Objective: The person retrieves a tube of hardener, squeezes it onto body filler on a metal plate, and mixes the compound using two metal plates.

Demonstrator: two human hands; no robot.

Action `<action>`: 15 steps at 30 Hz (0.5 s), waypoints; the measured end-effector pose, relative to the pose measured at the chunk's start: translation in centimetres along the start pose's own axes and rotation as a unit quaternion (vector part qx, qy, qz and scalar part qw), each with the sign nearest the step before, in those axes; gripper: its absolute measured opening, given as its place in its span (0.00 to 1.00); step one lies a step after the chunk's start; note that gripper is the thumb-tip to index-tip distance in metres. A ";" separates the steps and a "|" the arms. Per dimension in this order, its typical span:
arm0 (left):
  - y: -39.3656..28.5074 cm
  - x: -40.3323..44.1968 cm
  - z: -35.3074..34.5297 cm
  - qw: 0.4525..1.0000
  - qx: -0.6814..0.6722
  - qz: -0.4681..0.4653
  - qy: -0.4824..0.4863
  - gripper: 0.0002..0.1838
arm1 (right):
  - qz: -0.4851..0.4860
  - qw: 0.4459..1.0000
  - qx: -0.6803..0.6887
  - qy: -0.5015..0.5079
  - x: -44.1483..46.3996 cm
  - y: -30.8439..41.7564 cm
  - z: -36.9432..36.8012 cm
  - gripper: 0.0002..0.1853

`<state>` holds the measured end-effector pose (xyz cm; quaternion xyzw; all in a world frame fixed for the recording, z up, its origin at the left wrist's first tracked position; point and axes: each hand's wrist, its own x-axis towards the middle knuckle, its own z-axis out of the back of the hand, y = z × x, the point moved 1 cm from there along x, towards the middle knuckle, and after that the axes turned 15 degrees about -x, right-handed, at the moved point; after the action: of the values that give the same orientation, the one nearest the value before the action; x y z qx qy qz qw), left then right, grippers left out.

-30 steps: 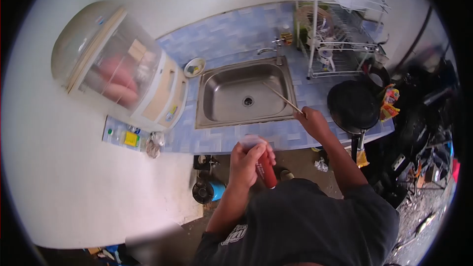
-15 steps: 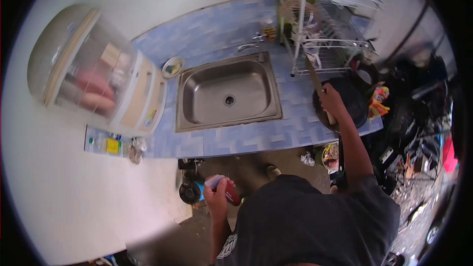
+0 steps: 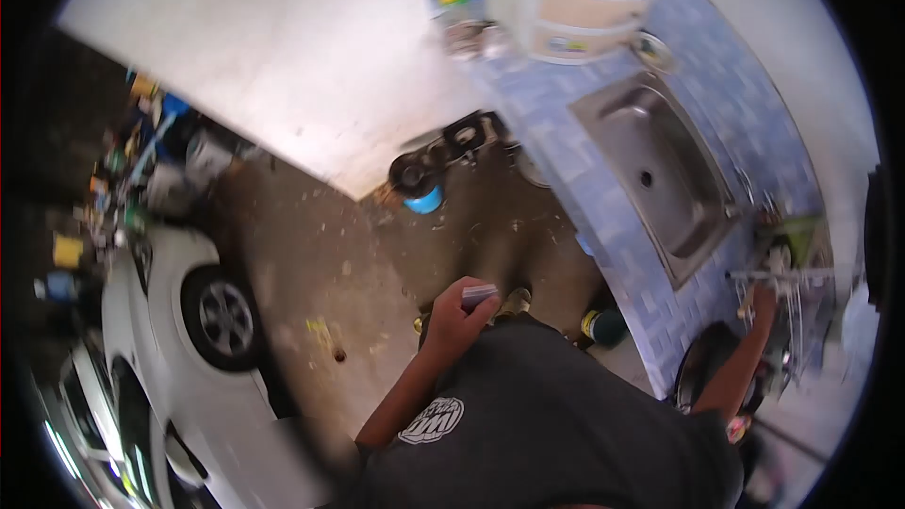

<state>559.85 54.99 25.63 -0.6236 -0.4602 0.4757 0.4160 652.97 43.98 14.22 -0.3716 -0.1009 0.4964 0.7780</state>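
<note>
My left hand (image 3: 460,314) is in front of my shirt, its fingers closed around a small flat object (image 3: 479,295). A greyish, layered-looking edge of that object shows; its kind is unclear. My right hand (image 3: 763,303) reaches to the white wire dish rack (image 3: 797,275) at the right end of the counter. Its fingers are small and blurred, so I cannot make out what they hold. Below that forearm sits a dark round pan (image 3: 705,358) on the blue tiled counter (image 3: 544,123).
A steel sink (image 3: 650,165) is set into the counter, with a drawer unit (image 3: 583,14) beyond it. Beneath stand a black pot (image 3: 412,172) over a blue container (image 3: 424,200) and a green container (image 3: 603,327). A white car (image 3: 193,358) is at left.
My view has swung left, bringing the car into sight. My right hand has gone from above the pan, where it held a long tan tool, to the rack. My left hand keeps its object.
</note>
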 end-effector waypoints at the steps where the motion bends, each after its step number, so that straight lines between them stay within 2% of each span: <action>1: -0.3 -0.9 1.5 1.000 -0.011 0.011 -0.022 0.10 | 0.030 0.982 -0.180 -0.043 -1.9 1.9 5.6 0.19; 2: -0.5 -1.7 3.2 0.999 -0.021 0.021 -0.041 0.10 | -0.008 0.990 -0.111 -0.088 -2.8 5.4 12.1 0.19; 3: -0.4 -2.5 4.9 0.998 -0.013 0.014 -0.064 0.09 | -0.016 0.988 0.059 -0.144 -3.1 10.5 17.8 0.18; 4: -0.3 -3.2 6.7 0.996 -0.005 0.005 -0.088 0.09 | 0.022 0.961 0.210 -0.178 -3.6 16.4 22.9 0.18; 5: -0.3 -4.0 8.5 0.994 0.004 -0.004 -0.114 0.08 | 0.098 0.931 0.301 -0.179 -5.4 23.7 29.7 0.18; 6: -0.4 -4.9 10.2 0.992 -0.007 -0.014 -0.126 0.08 | 0.194 0.906 0.309 -0.216 -5.4 31.7 32.1 0.18; 7: -0.7 -5.9 12.0 0.990 -0.017 -0.023 -0.139 0.09 | 0.320 0.827 0.417 -0.200 -7.7 39.6 37.2 0.19; 8: -1.2 -7.0 13.7 0.988 -0.025 -0.031 -0.151 0.09 | 0.326 0.815 0.478 0.021 -12.7 46.7 45.1 0.23; 9: -1.6 -8.1 15.4 0.985 -0.033 -0.039 -0.165 0.09 | 0.383 0.807 0.444 0.066 -16.7 52.0 49.8 0.23; 10: -2.3 -9.4 17.3 0.981 -0.010 -0.067 -0.184 0.09 | 0.443 0.779 0.434 0.092 -16.5 57.8 48.1 0.25; 12: -3.1 -11.8 20.4 0.968 0.039 -0.116 -0.219 0.10 | 0.476 0.796 0.341 0.154 -19.3 65.1 49.7 0.29; 13: -3.2 -13.1 22.0 0.962 0.056 -0.106 -0.244 0.09 | 0.500 0.794 0.287 0.191 -19.0 68.8 48.3 0.31; 15: -2.7 -15.6 24.8 0.948 0.036 -0.087 -0.304 0.10 | 0.514 0.799 0.249 0.189 -18.0 74.1 43.5 0.37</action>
<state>533.26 42.51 26.52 -0.3911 -0.6002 0.6209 0.3182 569.67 66.58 -1.62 -0.2491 0.3808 0.7511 0.4783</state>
